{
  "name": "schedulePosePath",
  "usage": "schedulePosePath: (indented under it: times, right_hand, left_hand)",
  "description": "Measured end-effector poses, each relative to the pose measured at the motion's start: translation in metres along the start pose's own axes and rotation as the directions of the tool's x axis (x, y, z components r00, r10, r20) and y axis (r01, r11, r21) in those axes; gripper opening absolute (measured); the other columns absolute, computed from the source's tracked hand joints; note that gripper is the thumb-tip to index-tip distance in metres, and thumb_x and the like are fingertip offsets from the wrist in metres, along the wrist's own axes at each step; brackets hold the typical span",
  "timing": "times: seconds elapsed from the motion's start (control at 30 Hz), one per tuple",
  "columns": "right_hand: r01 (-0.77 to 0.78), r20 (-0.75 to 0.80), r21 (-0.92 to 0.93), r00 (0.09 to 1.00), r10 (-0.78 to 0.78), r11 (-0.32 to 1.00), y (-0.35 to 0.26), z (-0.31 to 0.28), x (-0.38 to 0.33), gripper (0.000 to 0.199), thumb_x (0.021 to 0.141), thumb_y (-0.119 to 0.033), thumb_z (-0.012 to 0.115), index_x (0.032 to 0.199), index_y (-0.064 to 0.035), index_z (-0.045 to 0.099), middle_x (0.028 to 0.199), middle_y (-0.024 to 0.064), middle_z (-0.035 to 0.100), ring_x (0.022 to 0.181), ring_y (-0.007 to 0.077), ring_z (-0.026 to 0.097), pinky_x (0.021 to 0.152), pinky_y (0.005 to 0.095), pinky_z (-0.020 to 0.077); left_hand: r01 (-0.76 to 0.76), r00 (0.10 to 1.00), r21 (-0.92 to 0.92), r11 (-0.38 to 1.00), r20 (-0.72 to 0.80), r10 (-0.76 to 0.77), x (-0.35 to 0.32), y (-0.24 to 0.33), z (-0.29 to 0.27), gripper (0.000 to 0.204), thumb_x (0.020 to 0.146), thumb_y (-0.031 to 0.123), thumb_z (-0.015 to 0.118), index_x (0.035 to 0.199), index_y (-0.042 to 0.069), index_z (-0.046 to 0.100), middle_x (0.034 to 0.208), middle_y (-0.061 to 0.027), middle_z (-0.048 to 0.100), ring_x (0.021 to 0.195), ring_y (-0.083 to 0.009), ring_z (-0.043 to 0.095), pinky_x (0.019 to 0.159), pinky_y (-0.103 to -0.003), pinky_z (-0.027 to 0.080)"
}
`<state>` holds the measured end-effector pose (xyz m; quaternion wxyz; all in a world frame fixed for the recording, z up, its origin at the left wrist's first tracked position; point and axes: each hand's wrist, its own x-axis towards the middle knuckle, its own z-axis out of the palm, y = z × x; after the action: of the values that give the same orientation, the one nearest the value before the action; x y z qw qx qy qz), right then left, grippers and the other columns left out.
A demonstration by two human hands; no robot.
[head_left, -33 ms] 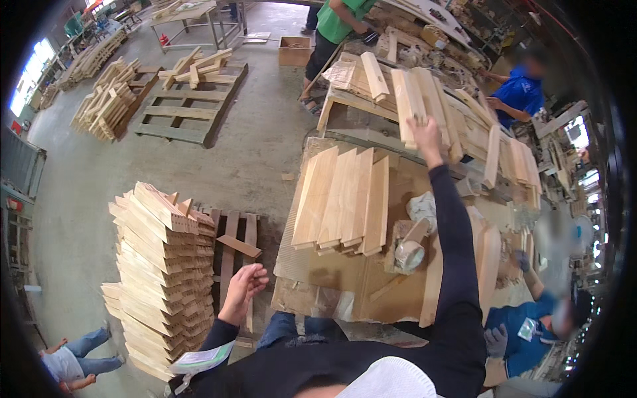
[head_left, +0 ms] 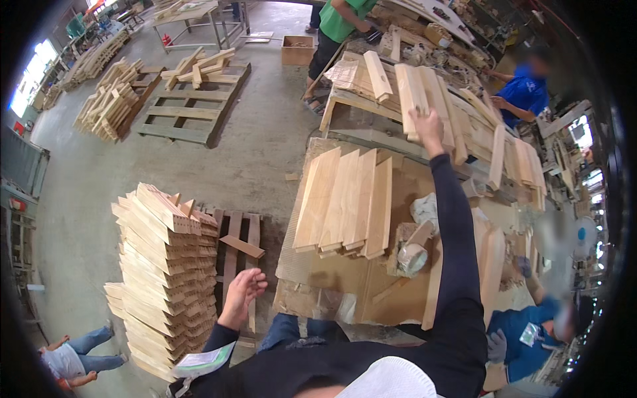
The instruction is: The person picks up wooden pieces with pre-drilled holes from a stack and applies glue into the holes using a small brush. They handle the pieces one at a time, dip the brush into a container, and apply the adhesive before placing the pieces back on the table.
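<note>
Stretched far forward, my right hand (head_left: 430,131) grips the near end of a pale wooden board (head_left: 413,96) on the far bench. My left hand (head_left: 243,296) hangs in front of me, its fingers loosely curled with nothing in them. It is close to a slatted pallet (head_left: 232,265) and a tall stack of angled-end boards (head_left: 166,285) with rows of holes. Between my hands, several pale boards with slanted ends (head_left: 342,202) lie side by side on a cardboard-covered table (head_left: 292,272).
A roll of clear tape (head_left: 413,259) and a crumpled white cloth (head_left: 424,209) lie on the cardboard. Loose boards (head_left: 182,76) rest on another pallet (head_left: 179,123). People in green (head_left: 332,23), blue (head_left: 524,93) and teal (head_left: 517,331) are around the benches.
</note>
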<state>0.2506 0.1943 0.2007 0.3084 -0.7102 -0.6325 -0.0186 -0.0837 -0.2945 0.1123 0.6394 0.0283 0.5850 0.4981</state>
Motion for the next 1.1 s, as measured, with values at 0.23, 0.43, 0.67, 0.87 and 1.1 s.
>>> schedulePosePath:
  times: [0.23, 0.43, 0.67, 0.87, 1.1]
  right_hand:
    - [0.165, -0.046, 0.218, 0.986, -0.159, 0.962, -0.001, 0.129, 0.074, 0.055, 0.074, -0.042, 0.072, 0.109, -0.0002, 0.062, 0.097, 0.0230, 0.069, 0.093, 0.0399, 0.066, 0.080, 0.0472, 0.0522]
    - [0.174, 0.025, 0.156, 0.983, -0.180, 0.972, -0.023, 0.072, 0.058, 0.047, 0.084, -0.039, 0.066, 0.115, -0.0035, 0.061, 0.098, 0.0252, 0.068, 0.091, 0.0407, 0.066, 0.077, 0.0476, 0.0527]
    - [0.450, -0.035, 0.264, 0.889, -0.457, 0.853, 0.003, -0.069, -0.080, 0.046, 0.091, -0.031, 0.064, 0.129, -0.0074, 0.056, 0.112, 0.0218, 0.065, 0.096, 0.0391, 0.065, 0.078, 0.0444, 0.0533]
    - [0.251, 0.063, 0.333, 0.956, -0.287, 0.909, 0.031, -0.162, -0.256, 0.042, 0.091, -0.025, 0.065, 0.130, -0.0100, 0.058, 0.126, 0.0135, 0.062, 0.096, 0.0320, 0.067, 0.076, 0.0358, 0.0556]
    - [-0.148, 0.044, 0.318, 0.989, 0.141, 0.937, 0.048, -0.231, -0.373, 0.036, 0.095, -0.022, 0.062, 0.128, -0.0061, 0.060, 0.118, 0.0168, 0.066, 0.093, 0.0213, 0.070, 0.074, 0.0280, 0.0551]
  left_hand:
    - [0.075, 0.979, -0.085, 0.994, -0.186, -0.090, -0.024, -0.041, -0.018, 0.033, 0.096, 0.033, 0.056, 0.115, 0.007, 0.058, 0.104, -0.0060, 0.066, 0.094, -0.0206, 0.065, 0.085, -0.035, 0.051]
    - [0.013, 0.998, 0.017, 1.000, -0.065, -0.012, -0.013, -0.024, 0.017, 0.021, 0.095, 0.021, 0.058, 0.109, 0.005, 0.059, 0.102, -0.0076, 0.065, 0.098, -0.0185, 0.063, 0.089, -0.035, 0.050]
    - [-0.512, 0.198, -0.344, 0.787, 0.844, 0.498, -0.044, 0.090, 0.101, 0.018, 0.090, 0.018, 0.064, 0.086, 0.001, 0.068, 0.092, -0.0105, 0.069, 0.095, -0.0247, 0.061, 0.085, -0.038, 0.045]
    - [-0.212, -0.737, -0.472, 0.856, 0.652, 0.177, -0.137, 0.147, 0.149, 0.023, 0.096, 0.032, 0.057, 0.097, 0.011, 0.067, 0.109, -0.0087, 0.060, 0.097, -0.0282, 0.060, 0.087, -0.046, 0.048]
    - [-0.133, -0.835, -0.400, 0.907, 0.538, 0.115, -0.155, 0.136, 0.129, 0.027, 0.098, 0.022, 0.050, 0.091, 0.000, 0.065, 0.106, -0.0153, 0.060, 0.098, -0.0358, 0.059, 0.088, -0.049, 0.046]
